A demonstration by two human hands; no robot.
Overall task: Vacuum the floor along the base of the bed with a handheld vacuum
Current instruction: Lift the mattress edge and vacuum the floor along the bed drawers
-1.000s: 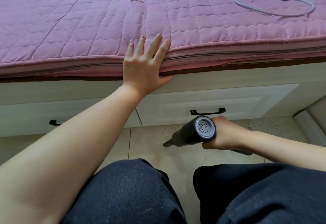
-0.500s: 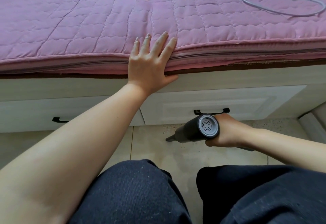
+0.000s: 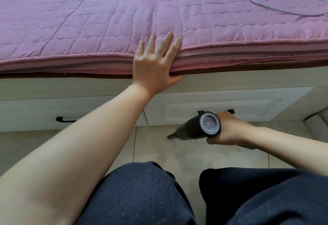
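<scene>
Your vacuum (image 3: 198, 127) has crept rightward along the bed base (image 3: 230, 104), right hand (image 3: 229, 130) gripping it, left hand (image 3: 154, 63) flat and open on the mattress (image 3: 88, 29), so the sweep is progressing.

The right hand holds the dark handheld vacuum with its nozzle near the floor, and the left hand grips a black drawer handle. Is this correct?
Not fully. In the head view the left hand rests flat on the edge of the pink quilted mattress, not on a drawer handle. The right hand does hold the dark handheld vacuum.
</scene>
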